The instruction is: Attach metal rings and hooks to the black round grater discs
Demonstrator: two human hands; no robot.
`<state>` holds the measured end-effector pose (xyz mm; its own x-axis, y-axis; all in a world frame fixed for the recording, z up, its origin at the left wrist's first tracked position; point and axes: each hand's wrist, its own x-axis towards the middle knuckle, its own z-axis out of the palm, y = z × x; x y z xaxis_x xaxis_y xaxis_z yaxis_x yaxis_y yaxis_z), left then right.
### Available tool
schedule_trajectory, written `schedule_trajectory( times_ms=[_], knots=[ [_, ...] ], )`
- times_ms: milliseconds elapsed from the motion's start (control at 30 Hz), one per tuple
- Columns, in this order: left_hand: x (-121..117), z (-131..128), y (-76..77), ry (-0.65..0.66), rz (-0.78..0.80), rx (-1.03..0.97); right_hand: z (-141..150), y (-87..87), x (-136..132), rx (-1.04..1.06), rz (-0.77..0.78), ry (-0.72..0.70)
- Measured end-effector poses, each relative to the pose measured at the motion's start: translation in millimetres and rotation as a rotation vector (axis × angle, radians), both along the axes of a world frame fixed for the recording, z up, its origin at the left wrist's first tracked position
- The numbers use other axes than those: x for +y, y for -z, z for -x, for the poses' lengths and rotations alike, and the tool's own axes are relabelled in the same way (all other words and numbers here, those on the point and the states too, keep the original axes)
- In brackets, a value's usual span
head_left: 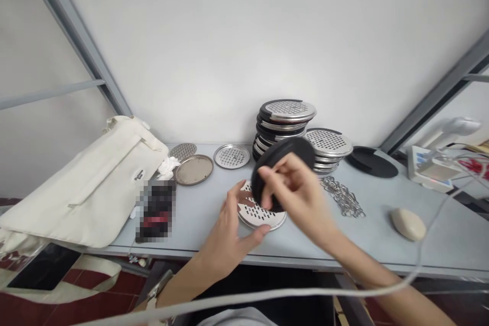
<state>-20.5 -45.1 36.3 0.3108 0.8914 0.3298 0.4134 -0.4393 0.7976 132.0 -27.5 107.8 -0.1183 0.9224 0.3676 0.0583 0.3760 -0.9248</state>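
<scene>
Black disc [292, 148], tilted: we see the right hand [292, 186] pinching it, thumb against fingers. Perforated metal disc [263, 218] lies between both hands, bracketed by the half-spread left hand [225, 234]; grip unclear. We'd keep the metal flat, skin off its holes.

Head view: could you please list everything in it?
Shoulder bag: one, cream, left
Flat rectangle: one, black, lower left
Pixelated item: one, dark, beside bag
Crumpled tissue: one, white, beside bag
Perforated disc: one, grey, back left
Round dish: one, tan, left
Grater plates: two, silver, centre
Grater stacks: two, silver and black, back
Round holders: two, black, gripped and back right
Metal loops: many, silver, right
Rounded object: one, beige, right
Devices: several, white, far right
Wires: several, red, right
Cable: one, white, foreground
Frame posts: two, grey, sides
Table: one, grey, beneath
Left hand: one, bare, at grater plate
Right hand: one, bare, gripping holder
</scene>
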Motion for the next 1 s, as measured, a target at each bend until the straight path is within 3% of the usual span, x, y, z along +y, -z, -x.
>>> schedule_trajectory(
  times_ms=[100, 167, 267, 367, 433, 533, 633, 767, 1000],
  knots=[
    [0, 6, 1.6, -0.092, 0.051, -0.089, 27, 25.7, 8, 0.074, 0.155, -0.238],
    [5, 15, 6.9, -0.196, 0.086, -0.107, 36, 32.7, 16, 0.052, 0.157, -0.315],
    [13, 36, 12.0, -0.321, 0.148, -0.168, 32, 28.7, 31, -0.070, 0.111, -0.484],
    [17, 61, 8.6, -0.508, 0.268, -0.209, 8, 24.8, 49, -0.300, 0.137, -0.647],
    [15, 76, 3.2, -0.618, 0.329, -0.208, -14, 31.2, 63, -0.424, 0.156, -0.600],
    [11, 93, -4.2, -0.758, 0.395, -0.157, -44, 54.1, 83, -0.595, 0.048, -0.239],
    [9, 101, -6.3, -0.737, 0.337, -0.108, -63, 79.6, 98, -0.740, -0.040, 0.039],
    [13, 101, 0.6, -0.707, 0.306, -0.028, -72, 96.4, 105, -0.900, 0.046, 0.032],
    [17, 81, 14.6, -0.486, 0.302, 0.131, -80, 88.8, 99, -0.940, 0.294, -0.155]
  ],
)
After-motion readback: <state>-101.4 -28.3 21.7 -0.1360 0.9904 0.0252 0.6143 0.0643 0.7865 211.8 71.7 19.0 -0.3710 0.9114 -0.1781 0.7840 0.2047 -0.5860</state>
